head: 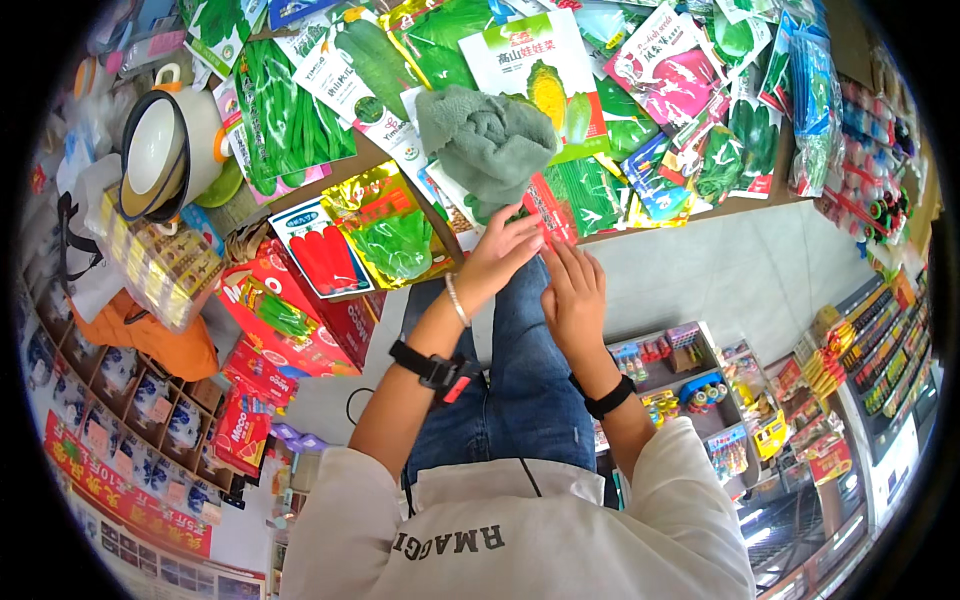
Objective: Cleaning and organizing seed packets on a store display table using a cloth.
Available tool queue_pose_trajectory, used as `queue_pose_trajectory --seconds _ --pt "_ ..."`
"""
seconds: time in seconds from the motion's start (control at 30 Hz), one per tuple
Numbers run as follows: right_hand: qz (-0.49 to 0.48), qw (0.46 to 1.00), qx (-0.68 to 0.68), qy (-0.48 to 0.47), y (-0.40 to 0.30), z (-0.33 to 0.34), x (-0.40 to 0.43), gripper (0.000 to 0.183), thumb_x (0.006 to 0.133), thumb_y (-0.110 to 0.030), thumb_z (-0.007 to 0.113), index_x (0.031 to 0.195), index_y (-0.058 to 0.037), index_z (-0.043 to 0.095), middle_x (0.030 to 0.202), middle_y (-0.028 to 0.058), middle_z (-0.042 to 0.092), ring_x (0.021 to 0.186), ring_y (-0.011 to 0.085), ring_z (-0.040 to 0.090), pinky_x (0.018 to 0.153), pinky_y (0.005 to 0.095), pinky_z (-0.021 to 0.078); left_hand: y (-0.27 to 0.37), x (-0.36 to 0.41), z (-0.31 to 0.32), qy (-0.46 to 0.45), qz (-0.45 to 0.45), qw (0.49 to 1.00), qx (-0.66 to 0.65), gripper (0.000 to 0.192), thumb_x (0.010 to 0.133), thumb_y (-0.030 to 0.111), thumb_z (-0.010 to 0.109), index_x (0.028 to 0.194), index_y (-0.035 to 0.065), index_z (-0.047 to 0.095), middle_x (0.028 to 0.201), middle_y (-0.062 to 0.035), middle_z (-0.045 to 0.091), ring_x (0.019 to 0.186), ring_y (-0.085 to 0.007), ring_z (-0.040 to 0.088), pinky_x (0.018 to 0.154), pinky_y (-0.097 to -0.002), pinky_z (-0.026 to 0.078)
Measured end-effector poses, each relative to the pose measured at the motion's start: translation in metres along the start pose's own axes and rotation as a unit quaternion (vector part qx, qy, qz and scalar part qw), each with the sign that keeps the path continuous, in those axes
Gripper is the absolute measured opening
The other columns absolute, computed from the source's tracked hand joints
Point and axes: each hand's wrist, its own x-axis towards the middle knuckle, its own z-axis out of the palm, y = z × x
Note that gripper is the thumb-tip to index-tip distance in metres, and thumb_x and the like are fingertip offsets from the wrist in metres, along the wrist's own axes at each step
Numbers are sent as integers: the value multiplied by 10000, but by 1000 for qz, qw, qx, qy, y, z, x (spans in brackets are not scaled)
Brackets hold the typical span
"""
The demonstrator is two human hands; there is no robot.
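My left hand, with a bracelet and a black wrist strap behind it, reaches the front edge of the table just below a crumpled grey-green cloth. Close on its right is my right hand, back upward, fingers together. Its fingertips meet the lower red end of a red and green seed packet; whether they grip it is hidden. The left fingertips lie beside the same red end, and their hold cannot be made out. The cloth rests on several seed packets, among them a white one with a cut cabbage picture.
Seed packets such as the green bean one overlap across the table. A white pot with bowls stands at the left. Red cartons stand below the table's left end. Goods shelves are at the lower right.
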Motion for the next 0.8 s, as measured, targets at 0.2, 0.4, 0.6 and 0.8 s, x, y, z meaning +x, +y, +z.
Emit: queue_pose_trajectory --seconds 0.2,0.4,0.6,0.8 --pt "127 972 101 169 45 -4 39 435 771 -76 579 1191 -20 483 1221 206 452 1090 370 448 910 422 362 -36 34 23 213 50 950 224 449 780 81 601 1172 3 397 946 -101 484 842 -133 499 681 -259 459" --pt "192 962 133 143 59 -20 79 379 772 -86 615 1135 -15 535 1025 174 531 972 332 509 856 399 397 -32 54 49 274 49 959 54 447 776 87 650 1148 -7 422 969 -74 508 855 -127 519 721 -254 457" --pt "135 953 232 138 71 -27 64 237 758 -63 617 993 -29 624 985 154 544 917 305 537 775 368 431 -16 67 57 164 51 985 -19 320 823 -4 573 1110 -27 433 1117 -146 543 959 -155 562 798 -263 459" --pt "188 934 99 288 139 -52 66 337 751 -32 609 1084 -41 558 1058 151 530 1044 316 474 912 395 360 -15 82 29 220 116 963 104 165 816 129 635 836 -14 555 771 -44 612 667 -65 546 593 -236 445"
